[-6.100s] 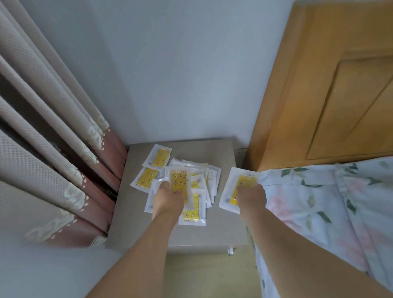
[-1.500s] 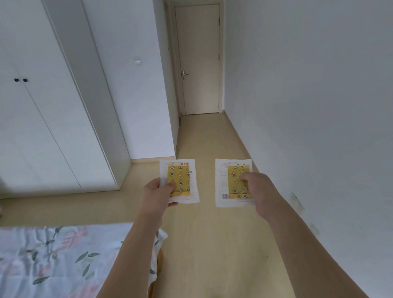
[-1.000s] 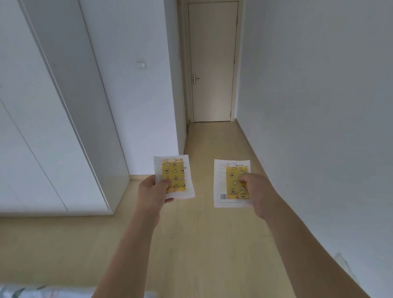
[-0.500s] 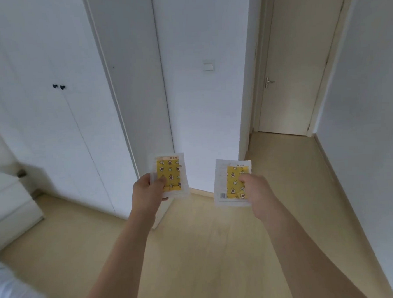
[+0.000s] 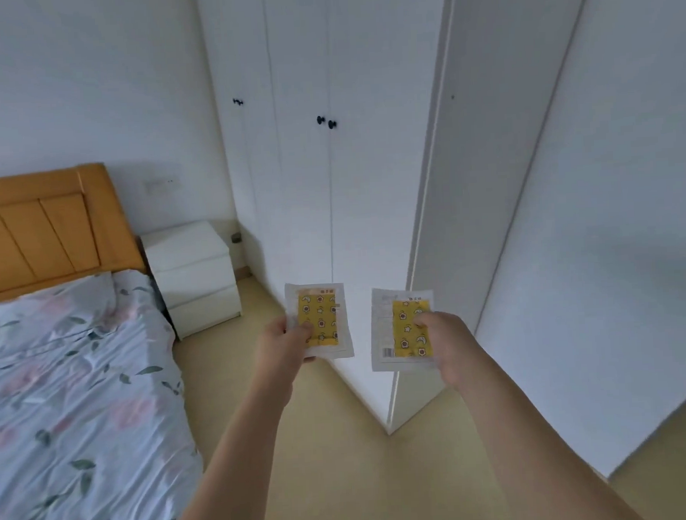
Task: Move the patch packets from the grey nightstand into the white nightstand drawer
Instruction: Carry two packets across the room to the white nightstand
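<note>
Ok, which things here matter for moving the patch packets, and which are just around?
Job:
- left hand, left packet
- right hand, right packet
- white nightstand, drawers closed

Just around:
- bed
- headboard
- wardrobe

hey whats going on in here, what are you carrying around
A person holds one white patch packet with a yellow printed panel in each hand: the left hand pinches one packet, the right hand the other. Both are held out in mid-air above the floor. The white nightstand stands ahead beside the bed, its drawers closed, so nothing is put away yet.
</note>
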